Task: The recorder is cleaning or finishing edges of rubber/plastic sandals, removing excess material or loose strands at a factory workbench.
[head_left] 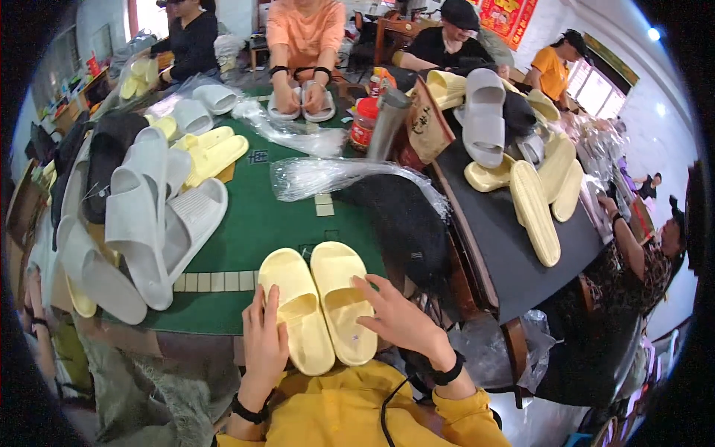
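Note:
Two pale yellow slide sandals (320,302) lie side by side, soles down, at the near edge of the green table (261,223). My left hand (264,339) rests flat against the left sandal's outer side. On the heel end of the right sandal lies my right hand (398,316) with its fingers spread. Neither hand grips anything. Both wrists wear black bands below yellow sleeves.
A heap of white and grey slides (141,216) fills the table's left, with yellow ones (212,153) behind. Clear plastic bags (328,175) lie mid-table beside a black cloth (402,216). A person opposite presses on white slides (302,104). More slides cover a dark table (514,246) to the right.

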`<state>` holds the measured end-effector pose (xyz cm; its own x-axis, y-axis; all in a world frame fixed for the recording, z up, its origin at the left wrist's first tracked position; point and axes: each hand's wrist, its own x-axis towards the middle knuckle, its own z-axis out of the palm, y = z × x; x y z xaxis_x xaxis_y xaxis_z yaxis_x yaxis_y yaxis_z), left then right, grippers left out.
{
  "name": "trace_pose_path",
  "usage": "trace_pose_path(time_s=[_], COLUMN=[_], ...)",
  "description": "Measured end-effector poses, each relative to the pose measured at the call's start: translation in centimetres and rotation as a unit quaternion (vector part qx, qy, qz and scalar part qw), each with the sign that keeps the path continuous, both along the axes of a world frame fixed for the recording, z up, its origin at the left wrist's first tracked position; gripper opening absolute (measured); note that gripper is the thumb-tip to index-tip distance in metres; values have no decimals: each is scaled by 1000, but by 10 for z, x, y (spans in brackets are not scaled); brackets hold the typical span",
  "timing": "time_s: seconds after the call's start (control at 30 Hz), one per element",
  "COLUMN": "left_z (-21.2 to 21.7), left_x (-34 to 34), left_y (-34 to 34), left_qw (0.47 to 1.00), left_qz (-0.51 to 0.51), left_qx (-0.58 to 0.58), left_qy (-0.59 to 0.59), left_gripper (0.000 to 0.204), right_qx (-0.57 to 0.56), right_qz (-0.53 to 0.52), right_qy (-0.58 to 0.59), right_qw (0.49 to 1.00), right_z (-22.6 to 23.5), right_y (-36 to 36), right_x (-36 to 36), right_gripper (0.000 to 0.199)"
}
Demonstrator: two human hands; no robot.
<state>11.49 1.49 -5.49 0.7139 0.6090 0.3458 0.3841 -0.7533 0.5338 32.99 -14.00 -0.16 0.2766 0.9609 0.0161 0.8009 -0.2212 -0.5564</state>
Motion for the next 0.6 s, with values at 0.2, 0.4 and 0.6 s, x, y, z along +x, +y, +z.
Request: trace_pose_path(time_s=[0.2,0.4,0.6], left_z=[4,-5,-14], left_x=[1,7,12], left_y=[-1,-8,-7], left_qw=[998,997,998], left_qz=[-12,-19,-10], left_qx=[-60,-66,-48], left_qy=[-26,-38,-41], left_gripper=[69,70,68], right_qx=[16,138,201], right_qz=[30,-97,-311], right_qy=[37,151,-158], right_qw=[999,974,915], right_z=[-2,9,29], right_y=[-10,-11,-15], right_x=[17,41,111], right_gripper=[67,37,16])
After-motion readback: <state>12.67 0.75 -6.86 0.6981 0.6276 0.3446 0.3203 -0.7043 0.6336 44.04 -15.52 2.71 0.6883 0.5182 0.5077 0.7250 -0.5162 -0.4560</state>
